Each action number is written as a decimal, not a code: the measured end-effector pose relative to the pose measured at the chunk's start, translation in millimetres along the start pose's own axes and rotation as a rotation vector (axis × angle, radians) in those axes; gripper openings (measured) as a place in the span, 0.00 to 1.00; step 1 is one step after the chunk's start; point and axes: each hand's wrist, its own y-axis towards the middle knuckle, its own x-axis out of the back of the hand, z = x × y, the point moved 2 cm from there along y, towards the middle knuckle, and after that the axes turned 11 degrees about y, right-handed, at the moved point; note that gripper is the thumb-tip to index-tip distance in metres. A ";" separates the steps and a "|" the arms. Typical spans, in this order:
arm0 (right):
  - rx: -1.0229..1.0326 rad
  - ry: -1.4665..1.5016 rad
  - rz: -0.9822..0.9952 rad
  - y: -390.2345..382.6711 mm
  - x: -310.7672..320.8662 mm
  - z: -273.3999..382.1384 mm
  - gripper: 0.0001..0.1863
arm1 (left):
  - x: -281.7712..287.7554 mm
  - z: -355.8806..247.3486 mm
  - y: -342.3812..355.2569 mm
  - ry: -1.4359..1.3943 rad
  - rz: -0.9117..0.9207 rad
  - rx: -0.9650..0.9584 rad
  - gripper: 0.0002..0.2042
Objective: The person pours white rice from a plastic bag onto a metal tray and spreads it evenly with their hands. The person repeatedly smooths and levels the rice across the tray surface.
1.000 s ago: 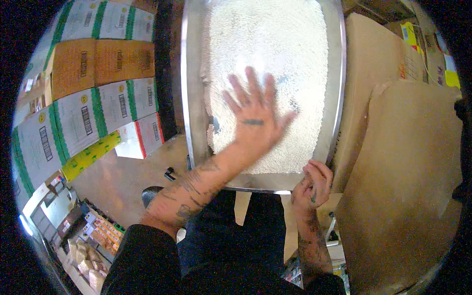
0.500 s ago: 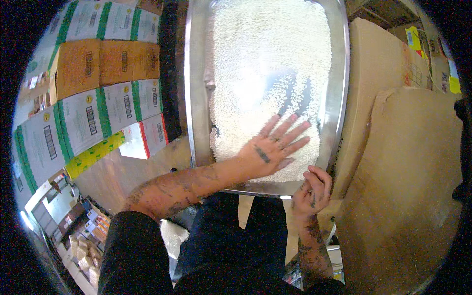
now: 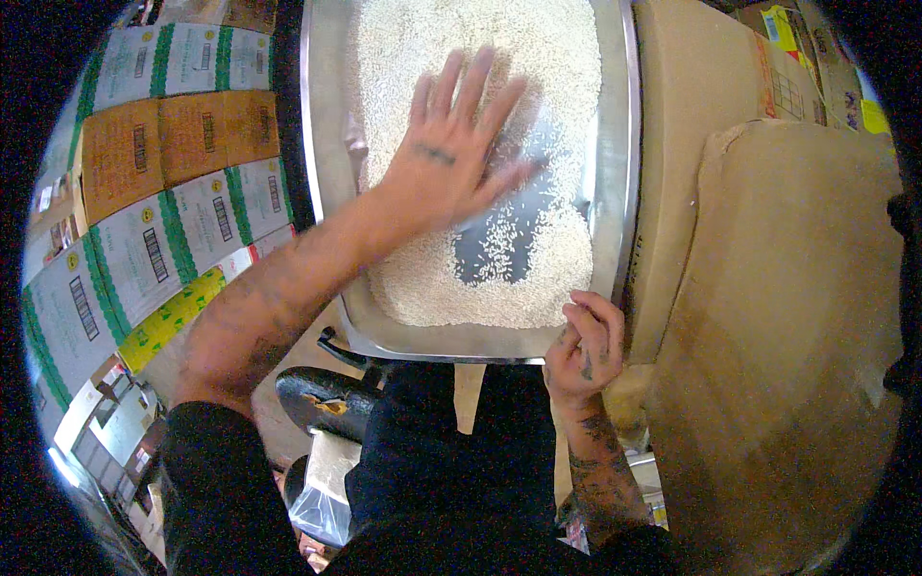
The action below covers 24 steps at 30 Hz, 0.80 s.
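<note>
Small white grains [image 3: 442,300] lie in metal tray [image 3: 451,346], thick toward edges, sparse around bare grey patch [image 3: 526,223]. Left hand [image 3: 451,158], blurred, spreads wide over them. Right hand [image 3: 588,355] curled at near-right corner; cannot tell if gripping.

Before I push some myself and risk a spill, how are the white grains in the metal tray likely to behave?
The white grains would probably slide apart easily: single ones lie scattered across a bare patch of the metal tray. They'd likely bank up rather than move as one piece, since they lie thicker around that patch.
</note>
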 end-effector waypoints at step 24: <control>-0.049 -0.024 0.053 -2.4 2.7 -1.7 0.16 | 6.2 18.2 -14.2 -0.124 0.119 0.329 0.53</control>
